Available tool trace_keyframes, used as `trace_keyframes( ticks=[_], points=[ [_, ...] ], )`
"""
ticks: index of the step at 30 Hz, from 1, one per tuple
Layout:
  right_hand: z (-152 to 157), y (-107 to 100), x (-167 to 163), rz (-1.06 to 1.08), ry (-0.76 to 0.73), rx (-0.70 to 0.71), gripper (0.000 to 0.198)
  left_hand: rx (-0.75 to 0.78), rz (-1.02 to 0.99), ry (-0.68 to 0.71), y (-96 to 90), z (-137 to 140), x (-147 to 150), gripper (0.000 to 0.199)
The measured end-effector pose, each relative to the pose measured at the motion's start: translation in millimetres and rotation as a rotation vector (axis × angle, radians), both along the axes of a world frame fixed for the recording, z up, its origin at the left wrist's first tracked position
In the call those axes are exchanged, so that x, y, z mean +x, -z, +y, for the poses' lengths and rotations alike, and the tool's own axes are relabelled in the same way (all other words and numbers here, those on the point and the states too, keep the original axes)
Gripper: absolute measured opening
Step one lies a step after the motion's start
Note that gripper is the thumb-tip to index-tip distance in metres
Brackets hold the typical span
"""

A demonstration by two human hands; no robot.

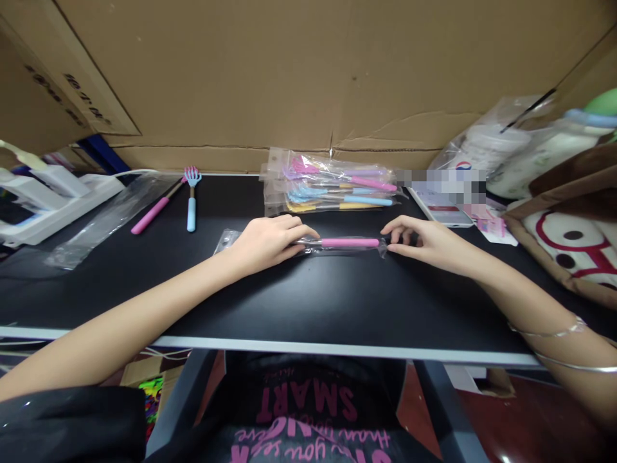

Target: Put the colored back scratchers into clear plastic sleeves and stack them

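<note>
A back scratcher with a pink handle (pixel 349 243) lies crosswise on the black table inside a clear plastic bag (pixel 226 240). My left hand (pixel 272 241) is closed over its left part, thumb and fingers around the metal shaft, hiding the head. At the handle's right end is my right hand (pixel 417 239), its thumb and curled forefinger apart. The thumb tip is at the bag's end; whether it touches, I cannot tell. Behind them sits a pile of bagged back scratchers (pixel 332 183) in pink, purple, blue and yellow.
At the left lie an unbagged pink scratcher (pixel 153 214), a blue one (pixel 191 209) and empty plastic bags (pixel 106 222). A white power strip (pixel 62 199) stands at far left. A phone (pixel 443 209), wrapped cup (pixel 496 145) and brown bag (pixel 573 212) are at right. Cardboard (pixel 289 71) walls the back.
</note>
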State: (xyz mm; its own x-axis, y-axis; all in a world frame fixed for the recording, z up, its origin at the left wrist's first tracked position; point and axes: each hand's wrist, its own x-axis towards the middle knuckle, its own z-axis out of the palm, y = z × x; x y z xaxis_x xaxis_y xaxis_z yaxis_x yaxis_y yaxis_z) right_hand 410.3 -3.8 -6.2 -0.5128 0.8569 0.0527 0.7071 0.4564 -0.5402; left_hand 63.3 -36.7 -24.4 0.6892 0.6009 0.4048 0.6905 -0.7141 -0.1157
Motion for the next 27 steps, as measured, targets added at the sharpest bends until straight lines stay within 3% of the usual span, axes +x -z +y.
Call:
trace_keyframes(
  ticks=[7, 11, 14, 18, 27],
  points=[
    [-1.0, 0.7, -4.4, 0.191, 0.044, -0.014, 0.060, 0.223, -0.008, 0.035, -3.2, -0.9, 5.6, 0.024],
    [-0.1, 6.0, -6.8, 0.328, 0.046, -0.137, 0.065, 0.265, -0.048, -0.027, -7.1, -1.9, 6.5, 0.029],
    [-0.8, 8.0, -10.3, 0.402, 0.044, -0.222, 0.063, 0.237, -0.042, -0.026, -6.4, -0.7, 5.0, 0.029],
    [-2.0, 6.5, -14.1, 0.443, 0.077, -0.232, 0.057, 0.163, -0.005, 0.001, -1.0, 2.0, 3.9, 0.027],
    [-3.9, 9.8, -18.4, 0.448, 0.074, -0.077, 0.037, 0.059, 0.027, 0.037, 3.3, 2.9, 1.9, 0.034]
  ],
)
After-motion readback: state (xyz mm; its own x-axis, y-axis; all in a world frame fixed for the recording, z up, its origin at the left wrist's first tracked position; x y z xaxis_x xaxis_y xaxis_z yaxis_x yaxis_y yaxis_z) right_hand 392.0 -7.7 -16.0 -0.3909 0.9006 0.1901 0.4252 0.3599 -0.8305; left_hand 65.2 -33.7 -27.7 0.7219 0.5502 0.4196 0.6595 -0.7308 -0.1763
